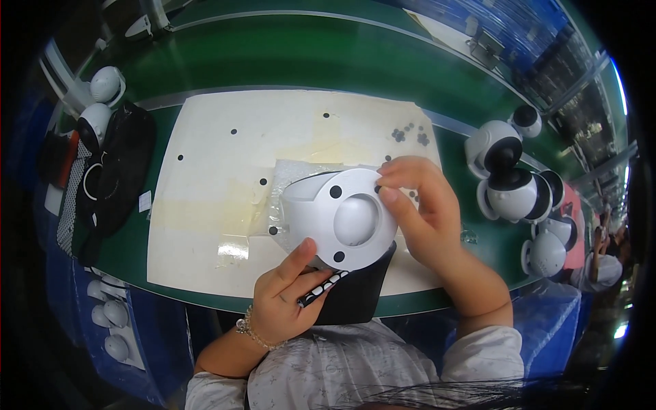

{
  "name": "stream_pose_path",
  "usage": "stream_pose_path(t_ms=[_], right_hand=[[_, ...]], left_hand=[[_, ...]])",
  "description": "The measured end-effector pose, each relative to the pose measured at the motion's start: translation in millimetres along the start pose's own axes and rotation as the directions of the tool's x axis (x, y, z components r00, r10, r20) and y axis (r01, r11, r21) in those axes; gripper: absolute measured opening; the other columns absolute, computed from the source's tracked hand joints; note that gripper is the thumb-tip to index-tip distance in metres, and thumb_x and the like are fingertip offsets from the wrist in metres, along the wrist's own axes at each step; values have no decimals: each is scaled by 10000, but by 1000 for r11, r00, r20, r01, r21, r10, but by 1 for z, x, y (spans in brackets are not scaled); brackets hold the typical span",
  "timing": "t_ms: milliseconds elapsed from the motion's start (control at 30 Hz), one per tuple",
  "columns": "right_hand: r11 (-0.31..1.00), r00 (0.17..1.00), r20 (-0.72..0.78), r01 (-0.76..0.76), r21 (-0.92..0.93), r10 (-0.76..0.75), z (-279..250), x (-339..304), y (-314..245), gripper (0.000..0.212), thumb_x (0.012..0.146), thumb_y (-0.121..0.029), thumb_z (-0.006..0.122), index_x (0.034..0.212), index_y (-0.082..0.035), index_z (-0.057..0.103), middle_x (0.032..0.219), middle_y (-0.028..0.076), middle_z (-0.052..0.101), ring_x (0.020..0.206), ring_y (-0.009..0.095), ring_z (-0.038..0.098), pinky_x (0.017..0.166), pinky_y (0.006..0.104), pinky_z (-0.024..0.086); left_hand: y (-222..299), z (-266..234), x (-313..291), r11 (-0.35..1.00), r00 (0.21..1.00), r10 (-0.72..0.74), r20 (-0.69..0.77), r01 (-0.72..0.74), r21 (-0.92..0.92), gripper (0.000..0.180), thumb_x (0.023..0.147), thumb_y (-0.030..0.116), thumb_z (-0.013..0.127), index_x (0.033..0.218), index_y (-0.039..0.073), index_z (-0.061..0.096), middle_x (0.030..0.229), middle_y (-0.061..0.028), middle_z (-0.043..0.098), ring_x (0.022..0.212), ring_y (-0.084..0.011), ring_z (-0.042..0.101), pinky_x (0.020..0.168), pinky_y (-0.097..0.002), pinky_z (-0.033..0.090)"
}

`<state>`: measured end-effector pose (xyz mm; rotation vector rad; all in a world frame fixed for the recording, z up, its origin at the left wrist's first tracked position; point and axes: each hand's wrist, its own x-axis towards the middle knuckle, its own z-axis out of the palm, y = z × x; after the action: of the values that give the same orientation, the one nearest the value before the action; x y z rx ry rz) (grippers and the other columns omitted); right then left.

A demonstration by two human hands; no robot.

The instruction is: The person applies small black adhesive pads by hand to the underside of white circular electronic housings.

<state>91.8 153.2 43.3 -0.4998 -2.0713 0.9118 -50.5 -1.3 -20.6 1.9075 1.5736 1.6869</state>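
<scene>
A white dome-type camera [301, 212] is held bottom up above the board, its ring-shaped base [372, 247] facing me. Round black pads [335, 192] sit on the ring. My left hand [283, 290] grips the camera's near side, thumb on the base. A slim black item with white patches [322, 289] is also in the left fingers; its kind is unclear. At the ring's far right edge, my right hand [430, 215] pinches a black pad [378, 189] between thumb and index finger, against the base. Clear bubble wrap [281, 179] lies beneath the camera.
More black pads [411, 132] dot the cream board [198, 198], several clustered at its far right. Finished-looking white-and-black cameras [509, 188] crowd the green table's right side. A black bag [123, 174] lies left. Lower left, white domes [113, 314] stand on a rack.
</scene>
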Motion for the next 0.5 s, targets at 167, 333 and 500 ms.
stream_pose_path(t_ms=[167, 333, 500], right_hand=[[838, 945, 17, 299, -457, -328, -1, -1, 0, 137, 731, -119, 623, 866, -99, 612, 884, 44, 604, 895, 219, 546, 787, 337, 346], [573, 927, 97, 304, -761, -363, -3, -11, -13, 233, 737, -209, 615, 947, -108, 612, 893, 35, 600, 882, 211, 542, 804, 344, 309], [861, 989, -27, 110, -497, -143, -6, -4, -9, 277, 780, -234, 593, 1000, -66, 595, 907, 58, 600, 863, 177, 536, 803, 321, 338]], left_hand=[[2, -1, 0, 1000, 1000, -7, 3, 7, -3, 222, 595, -51, 663, 813, -23, 630, 1257, -142, 447, 693, -206, 619, 604, -256, 495], [1, -1, -1, 1000, 1000, -12, 12, 12, 4, 225, 594, -57, 658, 815, -25, 633, 1258, -145, 446, 692, -206, 621, 600, -254, 496], [1, 0, -1, 1000, 1000, -4, -5, 4, 7, 226, 599, -54, 656, 822, -21, 638, 1259, -144, 445, 681, -200, 618, 596, -252, 496]])
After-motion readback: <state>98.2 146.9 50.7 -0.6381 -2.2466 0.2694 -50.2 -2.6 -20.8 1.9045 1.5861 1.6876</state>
